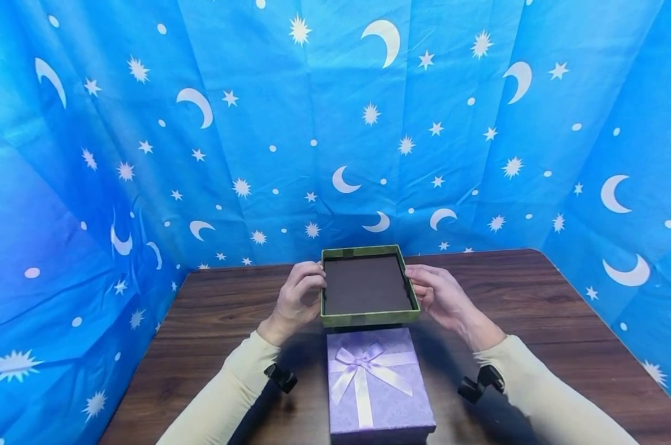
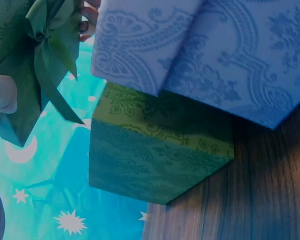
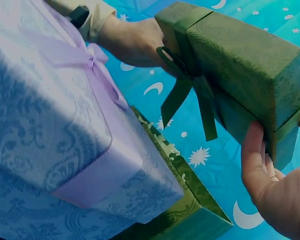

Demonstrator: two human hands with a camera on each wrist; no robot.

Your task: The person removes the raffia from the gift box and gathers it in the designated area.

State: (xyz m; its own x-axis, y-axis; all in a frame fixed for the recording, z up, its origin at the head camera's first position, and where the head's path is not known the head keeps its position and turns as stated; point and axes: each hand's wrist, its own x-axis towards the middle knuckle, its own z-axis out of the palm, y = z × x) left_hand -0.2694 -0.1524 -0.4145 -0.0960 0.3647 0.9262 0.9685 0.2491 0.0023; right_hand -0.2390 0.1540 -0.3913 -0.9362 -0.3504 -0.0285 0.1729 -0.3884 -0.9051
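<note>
A green gift box lid (image 1: 370, 319) is held up with its dark inside facing the head camera. My left hand (image 1: 297, 298) grips its left side, and my right hand (image 1: 445, 301) pinches the right side. The lid's green ribbon bow (image 3: 187, 75) hangs on the outer face in the right wrist view. Below the lid stands the open green box base (image 2: 160, 145), mostly hidden in the head view. Nearer to me, between the forearms, sits a purple gift box (image 1: 380, 395) with a lilac ribbon bow (image 1: 363, 361).
Both boxes stand on a dark wood-grain table (image 1: 224, 321). A blue cloth (image 1: 268, 80) with white moons and stars rises behind the table and along both sides. Each wrist wears a small black camera.
</note>
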